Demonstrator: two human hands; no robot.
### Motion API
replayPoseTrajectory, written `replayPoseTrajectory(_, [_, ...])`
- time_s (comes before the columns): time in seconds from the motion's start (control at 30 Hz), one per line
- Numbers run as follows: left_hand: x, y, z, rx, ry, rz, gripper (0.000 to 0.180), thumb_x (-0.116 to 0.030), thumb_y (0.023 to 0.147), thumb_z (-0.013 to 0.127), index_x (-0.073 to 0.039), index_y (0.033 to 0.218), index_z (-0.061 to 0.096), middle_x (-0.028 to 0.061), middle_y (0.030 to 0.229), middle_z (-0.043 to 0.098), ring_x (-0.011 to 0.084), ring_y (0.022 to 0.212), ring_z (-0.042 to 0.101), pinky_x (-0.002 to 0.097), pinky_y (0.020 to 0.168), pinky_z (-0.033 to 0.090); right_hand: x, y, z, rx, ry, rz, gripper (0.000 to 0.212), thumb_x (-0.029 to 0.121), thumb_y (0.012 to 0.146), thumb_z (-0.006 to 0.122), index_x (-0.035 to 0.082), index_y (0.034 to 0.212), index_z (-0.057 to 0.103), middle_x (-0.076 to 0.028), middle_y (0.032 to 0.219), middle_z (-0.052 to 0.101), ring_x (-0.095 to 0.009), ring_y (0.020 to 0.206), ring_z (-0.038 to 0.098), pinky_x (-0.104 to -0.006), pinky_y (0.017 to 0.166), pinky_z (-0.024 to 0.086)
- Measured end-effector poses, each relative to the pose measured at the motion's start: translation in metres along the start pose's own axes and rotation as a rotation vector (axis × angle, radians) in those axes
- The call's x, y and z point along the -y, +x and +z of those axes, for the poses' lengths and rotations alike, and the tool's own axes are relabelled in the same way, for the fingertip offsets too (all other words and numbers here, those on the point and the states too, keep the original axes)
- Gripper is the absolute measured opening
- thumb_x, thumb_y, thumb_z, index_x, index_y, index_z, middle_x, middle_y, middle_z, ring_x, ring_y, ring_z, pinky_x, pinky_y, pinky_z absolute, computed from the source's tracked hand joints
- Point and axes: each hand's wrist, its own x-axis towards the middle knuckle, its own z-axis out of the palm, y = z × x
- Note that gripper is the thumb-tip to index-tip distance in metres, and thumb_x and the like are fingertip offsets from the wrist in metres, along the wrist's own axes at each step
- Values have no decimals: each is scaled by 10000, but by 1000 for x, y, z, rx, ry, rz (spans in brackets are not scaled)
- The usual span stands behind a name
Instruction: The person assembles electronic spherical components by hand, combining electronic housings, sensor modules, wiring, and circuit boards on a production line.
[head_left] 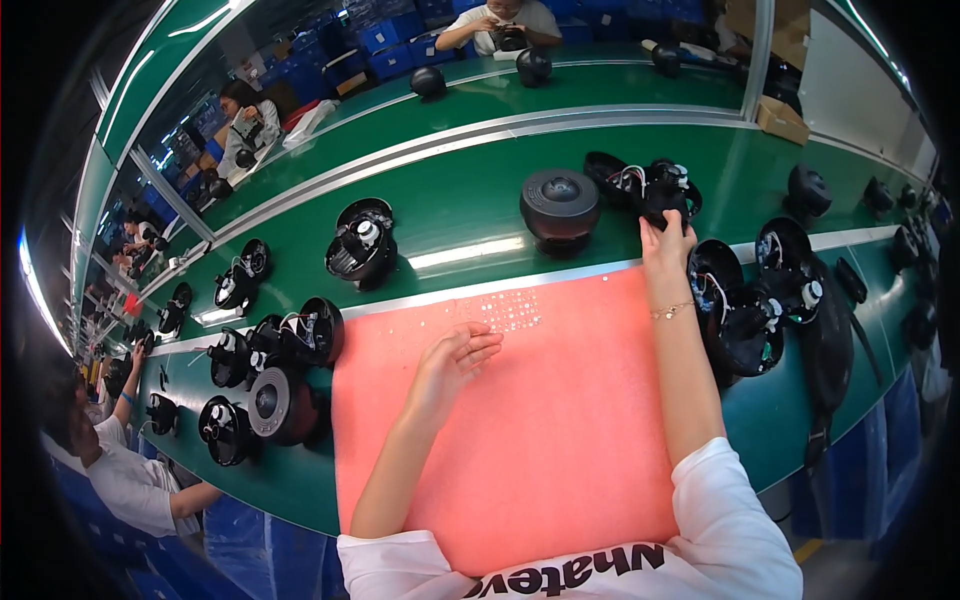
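Observation:
At the far edge of the pink mat (560,440), my right hand (668,238) reaches out and grips the near side of an opened black round housing (662,190). White parts and wires show inside it, and its other half lies joined by wires on the left. My left hand (455,362) hovers over the mat with fingers loosely stretched, holding nothing I can see. Close by its fingertips lies a patch of small clear dots (515,310) in rows. A closed black dome-shaped unit (559,205) stands on the green belt left of my right hand.
Opened housings (228,430) and a closed unit (283,405) crowd the green table on the left. More opened housings (745,320) and a black strap-like piece (825,350) lie to the right. Another opened housing (362,240) sits on the belt. Co-workers (140,470) sit left and across.

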Motion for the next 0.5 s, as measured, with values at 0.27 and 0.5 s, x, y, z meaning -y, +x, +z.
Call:
replayPoseTrajectory(0.27, [2, -5, 9, 292, -601, -33, 648, -495, 876, 384, -16, 1311, 354, 159, 1288, 442, 234, 1052, 524, 320, 810, 459, 46, -86, 74, 380, -66, -82, 540, 10, 793, 541, 62, 1207, 197, -198, 1080, 444, -285, 962, 558, -385, 891, 494])
replayPoseTrajectory(0.5, [-3, -6, 0, 671, -1056, -38, 769, -608, 852, 338, -92, 1406, 205, 192, 1369, 337, 237, 1012, 553, 313, 798, 506, 43, -162, 80, 856, -244, 460, 351, 67, 847, 430, 56, 1190, 352, -165, 1196, 468, -333, 1071, 534, -442, 956, 451])
